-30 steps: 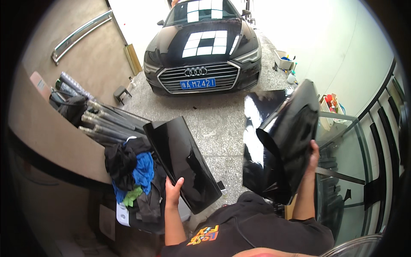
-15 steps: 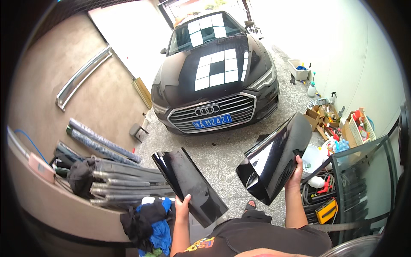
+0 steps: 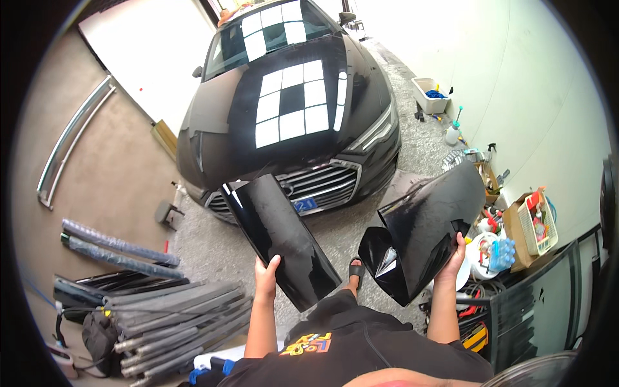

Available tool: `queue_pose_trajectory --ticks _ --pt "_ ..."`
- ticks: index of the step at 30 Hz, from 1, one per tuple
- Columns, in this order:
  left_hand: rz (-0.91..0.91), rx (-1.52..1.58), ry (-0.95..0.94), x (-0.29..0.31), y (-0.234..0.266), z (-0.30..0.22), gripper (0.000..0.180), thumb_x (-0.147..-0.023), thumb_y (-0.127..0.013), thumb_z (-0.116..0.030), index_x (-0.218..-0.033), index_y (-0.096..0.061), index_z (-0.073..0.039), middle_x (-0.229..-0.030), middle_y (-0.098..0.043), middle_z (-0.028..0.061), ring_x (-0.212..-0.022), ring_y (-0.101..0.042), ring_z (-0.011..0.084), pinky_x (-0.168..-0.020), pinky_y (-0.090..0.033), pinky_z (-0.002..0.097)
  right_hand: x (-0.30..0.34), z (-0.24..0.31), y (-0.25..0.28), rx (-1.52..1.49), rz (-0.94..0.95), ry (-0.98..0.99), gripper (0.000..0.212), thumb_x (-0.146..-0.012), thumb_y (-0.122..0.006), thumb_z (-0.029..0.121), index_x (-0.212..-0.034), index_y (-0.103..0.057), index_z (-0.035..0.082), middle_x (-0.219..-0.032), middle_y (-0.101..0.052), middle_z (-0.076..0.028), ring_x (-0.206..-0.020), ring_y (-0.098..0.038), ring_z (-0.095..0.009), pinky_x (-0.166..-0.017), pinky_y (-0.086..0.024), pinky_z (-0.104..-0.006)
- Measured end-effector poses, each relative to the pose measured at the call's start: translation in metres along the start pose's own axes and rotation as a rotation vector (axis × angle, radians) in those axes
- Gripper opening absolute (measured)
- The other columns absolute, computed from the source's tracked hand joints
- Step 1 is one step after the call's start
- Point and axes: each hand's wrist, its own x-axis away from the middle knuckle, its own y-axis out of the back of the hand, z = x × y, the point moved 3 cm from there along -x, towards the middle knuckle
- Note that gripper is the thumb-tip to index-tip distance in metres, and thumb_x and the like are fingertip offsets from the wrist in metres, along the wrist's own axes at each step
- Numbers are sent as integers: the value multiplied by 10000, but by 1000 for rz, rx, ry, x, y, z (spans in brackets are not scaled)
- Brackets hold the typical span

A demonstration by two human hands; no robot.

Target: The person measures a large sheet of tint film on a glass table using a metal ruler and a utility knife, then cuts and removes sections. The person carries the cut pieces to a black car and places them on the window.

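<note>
A glossy black curved sheet (image 3: 284,242) slants in front of me at the left. My left hand (image 3: 265,273) is closed on its left edge, with the thumb over the shiny face. At the right, a larger glossy black sheet (image 3: 429,232), bent and folded at its lower left end, is gripped along its right edge by my right hand (image 3: 455,261). The two sheets hang apart over the floor. Beyond them stands a black car (image 3: 290,122), its front toward me. The left sheet covers part of the car's grille (image 3: 335,187).
Long grey rolled bundles (image 3: 174,329) and wrapped rolls (image 3: 122,255) lie at the left. A black-framed glass panel (image 3: 538,309) stands at the right, near a white basket (image 3: 536,222), white buckets (image 3: 480,251) and a spray bottle (image 3: 453,132). My sandalled foot (image 3: 355,274) is on the speckled floor.
My view has shifted nearer the car, which now sits further left. The left sheet has come up in front of the grille. The right sheet has turned, showing more of its broad face.
</note>
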Motion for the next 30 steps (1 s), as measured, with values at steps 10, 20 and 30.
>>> queue_pose_trajectory --ticks 10,20,30 --pt "303 61 77 -286 -243 -17 540 -851 -675 -184 -1310 -453 -6 -1233 -570 90 -1129 -532 196 -989 -400 336 -190 101 -43 75 -285 445 377 -888 -569 350 -1126 -616 60 -1161 -634 -92 -1071 -583 -255 -951 -446 -373" --pt "550 71 -5 -487 -541 -33 498 -858 -685 -184 -1269 -468 -6 -1178 -582 96 -1087 -553 185 -959 -429 328 -383 233 27 350 -970 853 531 -853 -602 427 -1217 -564 41 -1261 -534 -65 -1171 -464 -203 -1031 -328 -342" --pt "520 88 42 -640 -712 -73 582 -849 -679 -139 -1349 -408 -12 -1258 -539 99 -1165 -503 188 -1010 -395 336 -733 317 -90 205 -313 452 507 -891 -521 400 -1224 -562 20 -1212 -596 -119 -1103 -557 -300 -968 -431 -416"
